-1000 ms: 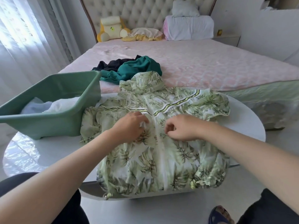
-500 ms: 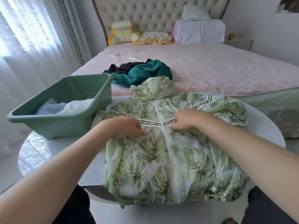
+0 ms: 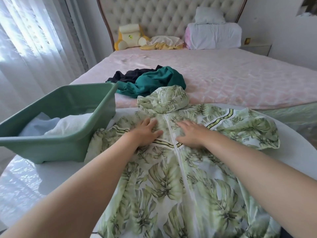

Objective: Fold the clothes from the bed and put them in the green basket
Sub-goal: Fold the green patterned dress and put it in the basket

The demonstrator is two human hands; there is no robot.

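Observation:
A leaf-print hooded jacket point(image 3: 164, 177) lies front up on the white round table point(image 3: 30, 182), zipped, its hood toward the bed. My left hand point(image 3: 147, 133) presses flat on its chest left of the zipper, fingers straight. My right hand point(image 3: 192, 133) lies flat just right of the zipper. The green basket point(image 3: 96, 121) stands on the table to the left, holding white and pale blue folded cloth. A teal garment point(image 3: 154, 83) and a dark garment point(image 3: 130, 75) lie crumpled on the pink bed point(image 3: 240, 79).
Pillows, a folded white duvet point(image 3: 214, 36) and a yellow plush cushion point(image 3: 130, 36) sit against the tufted headboard. Sheer curtains point(image 3: 25, 48) hang along the left. A nightstand point(image 3: 257, 48) stands at the bed's far right corner.
Both hands moved up the jacket from mid-chest toward the collar and went from curled, pinching at the zipper, to flat with straight fingers. The view tilted closer to the table.

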